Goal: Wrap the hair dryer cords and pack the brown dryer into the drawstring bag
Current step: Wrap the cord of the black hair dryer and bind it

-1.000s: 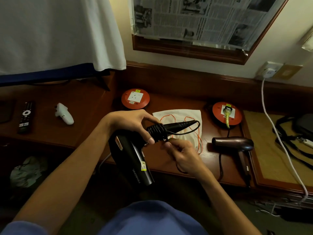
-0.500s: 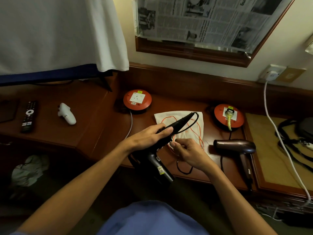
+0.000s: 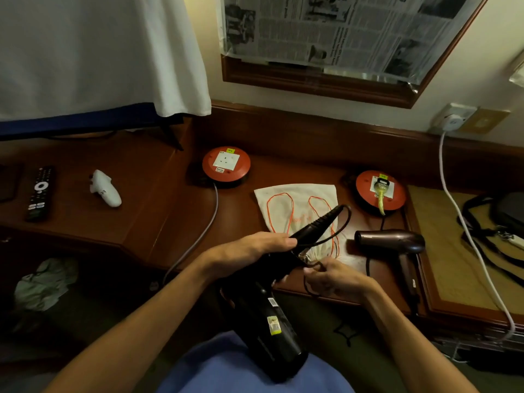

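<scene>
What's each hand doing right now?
Left hand: grips the black dryer by its handle.
Right hand: pinches the black cord.

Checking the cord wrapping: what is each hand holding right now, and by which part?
The left hand grips the black hair dryer by its handle. The right hand pinches that dryer's black cord near the handle.

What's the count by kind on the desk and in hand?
Hair dryers: 2 (black dryer, brown dryer)
Round orange socket reels: 2
White drawstring bags: 1
Black remotes: 1
White controllers: 1
Total: 7
</scene>
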`<state>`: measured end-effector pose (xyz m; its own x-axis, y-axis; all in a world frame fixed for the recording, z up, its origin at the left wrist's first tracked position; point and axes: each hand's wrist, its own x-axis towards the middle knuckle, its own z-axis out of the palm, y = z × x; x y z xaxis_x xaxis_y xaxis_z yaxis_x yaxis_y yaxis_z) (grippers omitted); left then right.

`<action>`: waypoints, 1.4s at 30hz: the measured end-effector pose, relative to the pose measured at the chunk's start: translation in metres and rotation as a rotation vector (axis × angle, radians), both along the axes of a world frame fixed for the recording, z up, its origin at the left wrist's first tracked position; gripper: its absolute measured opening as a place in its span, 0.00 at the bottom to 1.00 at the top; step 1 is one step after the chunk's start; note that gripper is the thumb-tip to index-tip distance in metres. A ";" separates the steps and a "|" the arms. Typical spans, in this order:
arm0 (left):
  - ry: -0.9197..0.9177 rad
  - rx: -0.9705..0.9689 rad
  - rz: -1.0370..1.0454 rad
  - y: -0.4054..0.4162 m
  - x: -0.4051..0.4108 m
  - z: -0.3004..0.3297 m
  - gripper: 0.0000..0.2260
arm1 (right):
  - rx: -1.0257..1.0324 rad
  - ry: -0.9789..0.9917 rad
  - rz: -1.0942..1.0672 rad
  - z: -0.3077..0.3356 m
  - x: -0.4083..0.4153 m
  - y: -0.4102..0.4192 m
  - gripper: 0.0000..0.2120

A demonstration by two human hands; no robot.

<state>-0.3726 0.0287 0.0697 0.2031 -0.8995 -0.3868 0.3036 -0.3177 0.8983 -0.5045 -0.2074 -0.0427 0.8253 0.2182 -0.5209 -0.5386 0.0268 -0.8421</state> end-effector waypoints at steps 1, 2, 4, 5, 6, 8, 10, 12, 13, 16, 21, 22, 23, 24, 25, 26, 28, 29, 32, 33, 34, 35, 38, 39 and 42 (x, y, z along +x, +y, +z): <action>0.019 0.006 0.025 0.001 0.002 0.005 0.17 | 0.090 -0.007 0.028 0.000 0.001 -0.007 0.18; 0.046 0.016 0.066 0.003 0.007 0.007 0.17 | 0.189 -0.004 0.007 0.001 0.001 -0.014 0.18; 0.063 0.013 0.115 0.007 0.020 0.013 0.16 | 0.299 0.002 -0.089 0.006 0.003 -0.025 0.20; 0.036 0.011 0.104 0.009 0.024 0.016 0.15 | 0.255 -0.016 -0.116 0.007 0.006 -0.028 0.17; 0.005 0.005 0.075 0.008 0.025 0.017 0.17 | 0.172 -0.048 -0.118 0.012 0.012 -0.026 0.15; -0.029 0.026 -0.017 0.004 0.021 0.019 0.21 | -0.014 -0.099 -0.124 0.016 0.032 -0.020 0.12; -0.029 0.080 -0.111 -0.004 0.015 0.020 0.22 | -0.172 -0.162 -0.093 0.026 0.055 -0.012 0.07; -0.043 0.128 -0.179 -0.012 0.014 0.020 0.23 | -0.323 -0.258 -0.006 0.038 0.077 -0.007 0.12; -0.072 0.167 -0.202 -0.016 0.017 0.019 0.26 | -0.382 -0.291 0.017 0.047 0.086 -0.007 0.17; -0.166 0.289 -0.269 -0.022 0.026 0.016 0.28 | -0.579 -0.363 0.095 0.081 0.105 -0.011 0.27; -0.129 0.326 -0.276 -0.026 0.030 0.007 0.25 | -0.798 -0.485 0.217 0.126 0.115 -0.011 0.19; -0.132 0.323 -0.250 -0.026 0.031 0.004 0.24 | -0.826 -0.519 0.227 0.137 0.115 -0.009 0.18; -0.137 0.316 -0.212 -0.025 0.032 0.001 0.25 | -0.854 -0.550 0.240 0.146 0.114 -0.007 0.18; -0.129 0.296 -0.181 -0.024 0.033 0.000 0.26 | -0.894 -0.583 0.266 0.155 0.111 -0.004 0.18; -0.130 0.274 -0.172 -0.023 0.033 -0.001 0.28 | -0.957 -0.621 0.305 0.163 0.108 0.000 0.19; -0.152 0.266 -0.180 -0.023 0.034 -0.005 0.29 | -1.048 -0.662 0.361 0.170 0.105 0.006 0.19; -0.245 0.233 -0.217 -0.026 0.032 -0.007 0.34 | -1.259 -0.732 0.488 0.183 0.099 0.023 0.18; -0.295 0.211 -0.217 -0.028 0.031 -0.006 0.37 | -1.345 -0.747 0.539 0.190 0.097 0.030 0.17; -0.256 0.171 -0.148 -0.025 0.031 -0.004 0.40 | -1.406 -0.668 0.593 0.207 0.089 0.038 0.15; -0.251 0.184 -0.109 -0.024 0.034 -0.005 0.35 | -1.360 -0.629 0.585 0.211 0.085 0.037 0.14; -0.216 0.197 -0.072 -0.022 0.037 -0.002 0.29 | -1.307 -0.594 0.581 0.213 0.080 0.036 0.13; -0.182 0.187 -0.053 -0.019 0.041 -0.004 0.26 | -1.261 -0.578 0.579 0.213 0.075 0.036 0.12; -0.036 0.133 0.006 -0.006 0.046 -0.004 0.28 | -1.215 -0.590 0.592 0.205 0.061 0.039 0.11; 0.002 0.104 0.046 -0.002 0.048 -0.002 0.25 | -1.234 -0.605 0.589 0.199 0.059 0.040 0.10; 0.056 0.075 0.145 0.003 0.054 0.003 0.18 | -1.357 -0.688 0.577 0.172 0.060 0.041 0.15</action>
